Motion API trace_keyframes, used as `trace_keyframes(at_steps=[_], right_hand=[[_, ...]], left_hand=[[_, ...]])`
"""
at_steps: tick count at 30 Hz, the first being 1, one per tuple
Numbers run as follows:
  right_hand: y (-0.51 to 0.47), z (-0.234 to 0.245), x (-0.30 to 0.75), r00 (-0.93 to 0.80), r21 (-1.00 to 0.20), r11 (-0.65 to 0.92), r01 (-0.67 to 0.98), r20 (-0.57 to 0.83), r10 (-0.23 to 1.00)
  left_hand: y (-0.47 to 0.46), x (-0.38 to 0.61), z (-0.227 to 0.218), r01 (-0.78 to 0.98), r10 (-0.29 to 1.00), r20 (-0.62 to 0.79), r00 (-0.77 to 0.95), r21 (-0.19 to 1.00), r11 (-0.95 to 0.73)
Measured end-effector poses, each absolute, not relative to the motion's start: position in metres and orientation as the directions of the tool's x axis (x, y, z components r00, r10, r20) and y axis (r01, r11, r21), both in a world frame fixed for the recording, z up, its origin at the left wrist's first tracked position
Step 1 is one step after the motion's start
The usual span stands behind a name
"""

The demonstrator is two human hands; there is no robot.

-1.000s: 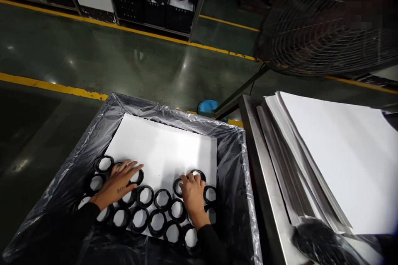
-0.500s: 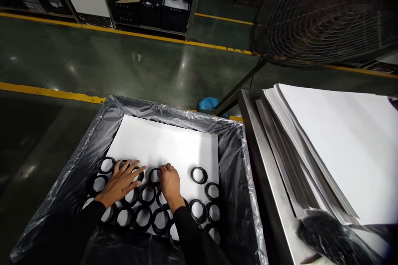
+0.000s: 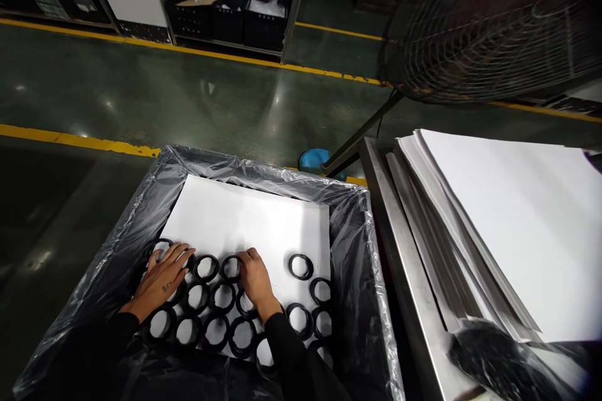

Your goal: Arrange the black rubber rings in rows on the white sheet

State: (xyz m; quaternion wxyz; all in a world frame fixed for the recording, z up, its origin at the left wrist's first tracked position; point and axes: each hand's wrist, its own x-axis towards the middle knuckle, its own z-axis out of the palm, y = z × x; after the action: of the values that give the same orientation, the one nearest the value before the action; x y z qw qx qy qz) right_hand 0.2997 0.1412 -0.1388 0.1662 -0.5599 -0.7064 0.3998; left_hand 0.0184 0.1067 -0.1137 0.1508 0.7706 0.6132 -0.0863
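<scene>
Black rings, several of them, lie in rough rows on a white sheet (image 3: 249,213) inside a box lined with clear plastic (image 3: 376,301). My right hand (image 3: 256,279) pinches the right edge of one black ring (image 3: 223,269) in the far row, which rests flat on the sheet. My left hand (image 3: 162,279) lies palm down with fingers spread over rings at the left end, partly hiding them. Between the two hands a ring (image 3: 197,268) sits untouched. Another ring (image 3: 292,266) stands apart, right of my right hand.
On the right, a metal table (image 3: 404,263) holds a stack of white sheets (image 3: 512,219) and a dark plastic-wrapped bundle (image 3: 493,357). A large fan (image 3: 480,31) stands behind it, near a blue round object (image 3: 314,158). Shelving with black bins (image 3: 228,25) stands across the floor.
My left hand has shifted left and slightly toward me, uncovering a ring. The ring in my right hand has moved slightly left.
</scene>
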Motion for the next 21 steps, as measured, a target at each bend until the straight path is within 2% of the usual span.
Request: trace_keyframes(at_steps=[6,14,18,21], right_hand=[[0.14,-0.14,0.304,-0.31,-0.781,0.04,0.624,-0.2,0.929],[0.141,-0.14,0.296,-0.312,-0.81,0.046,0.585,-0.172,0.934],[0.138,-0.125,0.317,-0.312,-0.777,0.063,0.626,-0.176,0.934],[0.137,-0.112,0.359,-0.188,-0.687,0.005,0.726,-0.192,0.963]], left_hand=[[0.11,0.018,-0.118,0.962,0.895,-0.358,0.267,0.154,-0.225],[0.111,0.019,-0.116,0.961,0.889,-0.367,0.275,0.127,-0.244],[0.11,0.019,-0.111,0.964,0.899,-0.349,0.264,0.131,-0.233],[0.109,0.017,-0.108,0.968,0.921,-0.305,0.243,0.131,-0.212]])
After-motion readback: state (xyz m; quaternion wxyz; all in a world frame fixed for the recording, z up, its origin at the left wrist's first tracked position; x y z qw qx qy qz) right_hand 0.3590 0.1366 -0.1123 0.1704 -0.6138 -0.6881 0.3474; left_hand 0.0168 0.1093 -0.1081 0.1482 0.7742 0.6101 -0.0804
